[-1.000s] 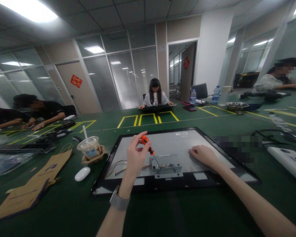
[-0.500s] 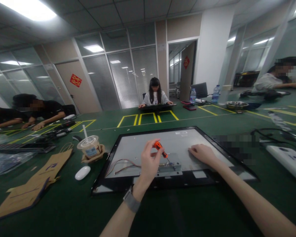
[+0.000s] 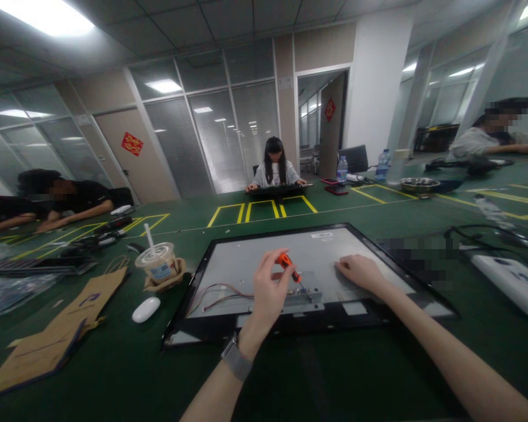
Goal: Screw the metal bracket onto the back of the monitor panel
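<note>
My left hand [image 3: 269, 286] pinches an orange-and-black screwdriver [image 3: 289, 266] between thumb and fingertips. The screwdriver slants down to the right, and its tip meets a metal bracket with a small board [image 3: 307, 298] near the display panel's front edge. The exact contact point is too small to make out. The panel [image 3: 242, 258] is flat on the table, its grey back up inside a black frame. On the panel's right part rests my right hand [image 3: 359, 272], holding no visible object, fingers loosely bent. Thin wires [image 3: 220, 288] run left from the bracket, partly behind my left hand.
Left of the panel are a white mouse [image 3: 146, 309], a drink cup [image 3: 159, 264] in a cardboard holder and a brown paper bag [image 3: 66, 334]. A white device [image 3: 508, 284] and black cables lie to the right. Other people sit around the green table [image 3: 334, 375].
The view has shifted slightly. The screwdriver is still at the bracket, now a little more tilted, and my right hand stays on the panel.
</note>
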The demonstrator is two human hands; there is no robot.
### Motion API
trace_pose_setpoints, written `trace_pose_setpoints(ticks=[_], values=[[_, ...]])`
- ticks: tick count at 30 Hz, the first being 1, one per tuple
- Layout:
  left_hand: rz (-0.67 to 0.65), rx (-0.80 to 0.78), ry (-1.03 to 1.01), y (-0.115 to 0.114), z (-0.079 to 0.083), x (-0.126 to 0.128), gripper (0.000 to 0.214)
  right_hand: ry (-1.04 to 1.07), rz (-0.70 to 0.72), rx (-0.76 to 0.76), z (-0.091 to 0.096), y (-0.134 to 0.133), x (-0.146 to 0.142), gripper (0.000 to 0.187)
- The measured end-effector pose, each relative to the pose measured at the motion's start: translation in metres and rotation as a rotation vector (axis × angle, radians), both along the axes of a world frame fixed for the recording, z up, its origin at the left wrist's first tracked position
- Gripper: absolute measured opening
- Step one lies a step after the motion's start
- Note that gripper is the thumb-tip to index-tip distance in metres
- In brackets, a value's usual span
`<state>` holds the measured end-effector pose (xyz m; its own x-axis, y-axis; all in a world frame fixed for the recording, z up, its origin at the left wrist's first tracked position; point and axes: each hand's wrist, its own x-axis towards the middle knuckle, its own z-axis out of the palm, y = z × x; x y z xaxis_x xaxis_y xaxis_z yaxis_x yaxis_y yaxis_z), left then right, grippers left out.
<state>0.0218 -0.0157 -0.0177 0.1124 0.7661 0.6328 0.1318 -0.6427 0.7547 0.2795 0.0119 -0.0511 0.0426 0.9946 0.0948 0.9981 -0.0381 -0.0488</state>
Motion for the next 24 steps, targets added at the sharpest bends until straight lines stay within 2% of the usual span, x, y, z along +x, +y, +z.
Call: trace_pose_setpoints(ticks=[5,9,11,15,17,24], values=[[-0.059,-0.027,0.014,-0.001,0.004,0.002,0.028,0.003,0.001,0.011,0.000,-0.001,-0.001,0.042],[-0.299,-0.148,-0.014,-0.006,0.013,0.006,0.027,0.012,-0.004,0.012,-0.001,0.001,0.001,0.041],[-0.375,-0.143,-0.020,-0.011,0.017,0.009,0.023,0.011,-0.010,0.003,-0.002,0.002,0.002,0.041],[-0.222,0.007,0.052,-0.019,0.023,0.013,0.009,0.009,-0.010,-0.007,-0.004,0.004,0.003,0.040],[-0.188,0.014,0.061,-0.021,0.024,0.014,0.012,0.012,-0.010,-0.013,-0.003,0.004,0.003,0.040],[-0.362,-0.116,0.009,-0.019,0.026,0.014,0.031,0.004,-0.008,0.013,-0.003,0.002,0.002,0.042]])
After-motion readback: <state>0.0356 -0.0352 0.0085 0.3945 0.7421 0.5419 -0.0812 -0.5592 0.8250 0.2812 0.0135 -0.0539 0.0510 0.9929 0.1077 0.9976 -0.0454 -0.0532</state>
